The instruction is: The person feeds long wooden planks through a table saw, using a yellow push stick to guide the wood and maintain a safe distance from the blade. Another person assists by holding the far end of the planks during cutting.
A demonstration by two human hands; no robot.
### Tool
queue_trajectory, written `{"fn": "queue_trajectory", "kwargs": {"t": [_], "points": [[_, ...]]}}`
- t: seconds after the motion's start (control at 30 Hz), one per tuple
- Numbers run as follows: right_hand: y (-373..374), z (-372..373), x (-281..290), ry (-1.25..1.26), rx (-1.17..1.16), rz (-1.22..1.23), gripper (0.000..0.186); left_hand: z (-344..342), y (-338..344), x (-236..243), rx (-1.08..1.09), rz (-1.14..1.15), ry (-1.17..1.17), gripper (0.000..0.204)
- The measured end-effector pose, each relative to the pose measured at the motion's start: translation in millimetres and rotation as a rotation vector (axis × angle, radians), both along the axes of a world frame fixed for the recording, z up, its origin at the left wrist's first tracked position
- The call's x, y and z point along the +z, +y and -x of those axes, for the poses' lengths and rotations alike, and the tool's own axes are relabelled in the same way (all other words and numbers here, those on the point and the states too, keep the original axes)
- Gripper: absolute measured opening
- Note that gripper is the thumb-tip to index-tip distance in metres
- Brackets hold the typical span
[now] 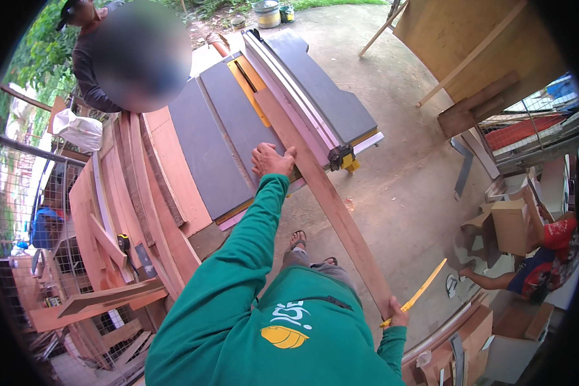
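A long reddish wooden board (338, 209) lies along the fence (289, 90) of a table saw (206, 141), its far end on the yellow throat plate (246, 77). The near part sticks out past the table's front edge, over the floor. My left hand (273, 160) rests on the saw table with its fingers apart, thumb against the board's left side. At the board's near end, my right hand (399, 314) is closed round a yellow push stick (428, 283) and the board's end. The blade cannot be made out.
Planks (148, 193) are stacked left of the saw, with a tape measure (123, 243) on them. A co-worker (96, 71) stands at the far left. Another person (547, 257) is low at right, among wooden pieces. A plywood sheet (476, 45) leans at far right.
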State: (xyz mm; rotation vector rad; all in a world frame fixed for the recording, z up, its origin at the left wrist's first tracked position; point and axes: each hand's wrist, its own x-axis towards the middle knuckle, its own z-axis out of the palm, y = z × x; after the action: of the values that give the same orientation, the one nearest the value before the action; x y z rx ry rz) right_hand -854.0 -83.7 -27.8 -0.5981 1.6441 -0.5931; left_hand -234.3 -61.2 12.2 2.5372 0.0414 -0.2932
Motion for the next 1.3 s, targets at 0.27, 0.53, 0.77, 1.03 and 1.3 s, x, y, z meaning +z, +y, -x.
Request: {"fn": "queue_trajectory", "kwargs": {"t": [0.27, 0.53, 0.77, 1.03, 1.3], "points": [[-7.2, -28.3, 4.4, 0.157, 0.106, 0.002, 0.062, -24.8, -10.1, -4.9, 0.027, 0.001, -0.017, 0.07], [-11.9, -74.4, 26.9, 0.353, 0.156, 0.023, 0.072, -50.8, -21.7, -1.8, 0.083, -0.042, 0.027, 0.075], [-8.0, -100.9, 16.3, 0.305, 0.098, 0.109, 0.08, -65.8, -22.9, -14.8, 0.136, -0.033, 0.015, 0.076], [-8.4, -108.3, 8.4, 0.339, 0.081, 0.178, 0.086, 28.3, -5.7, 12.5, -0.089, -0.124, 0.028, 0.111], [-5.5, -123.8, 23.4, 0.186, 0.026, 0.132, 0.086, 12.3, -9.6, 12.1, -0.084, -0.207, 0.1, 0.125]]}}
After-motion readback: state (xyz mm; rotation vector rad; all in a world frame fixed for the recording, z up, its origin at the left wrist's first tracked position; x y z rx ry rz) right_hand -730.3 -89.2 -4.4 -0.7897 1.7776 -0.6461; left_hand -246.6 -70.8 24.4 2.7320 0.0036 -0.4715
